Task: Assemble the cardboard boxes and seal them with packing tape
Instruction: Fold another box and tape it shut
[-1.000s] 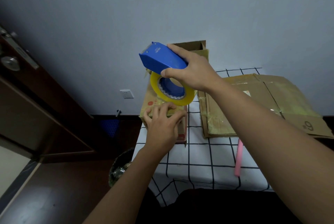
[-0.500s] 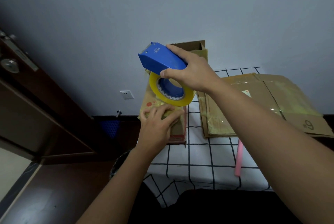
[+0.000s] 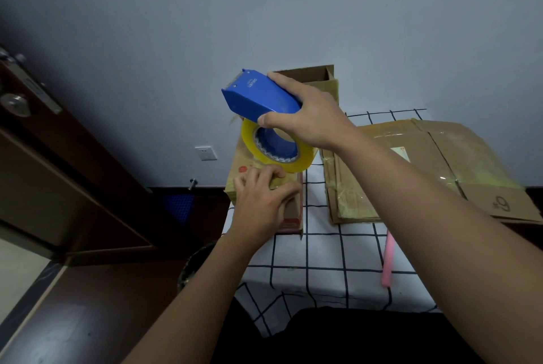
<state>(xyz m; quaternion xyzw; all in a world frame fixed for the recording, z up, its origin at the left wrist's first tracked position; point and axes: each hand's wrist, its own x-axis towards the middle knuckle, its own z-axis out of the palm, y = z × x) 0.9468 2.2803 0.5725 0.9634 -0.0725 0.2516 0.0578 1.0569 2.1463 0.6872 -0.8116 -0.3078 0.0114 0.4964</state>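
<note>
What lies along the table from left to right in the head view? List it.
Small box under the left hand → flattened cardboard → pink stick at the near right. The right hand holds the tape dispenser above the small box.

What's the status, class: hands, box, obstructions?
Right hand grips tape dispenser. Left hand presses small box. Nothing blocking.

a single head-worn wide-angle camera looked forward and down, close over a checked table (image 3: 323, 255), with the grey wall (image 3: 293, 10) at the far side.
</note>
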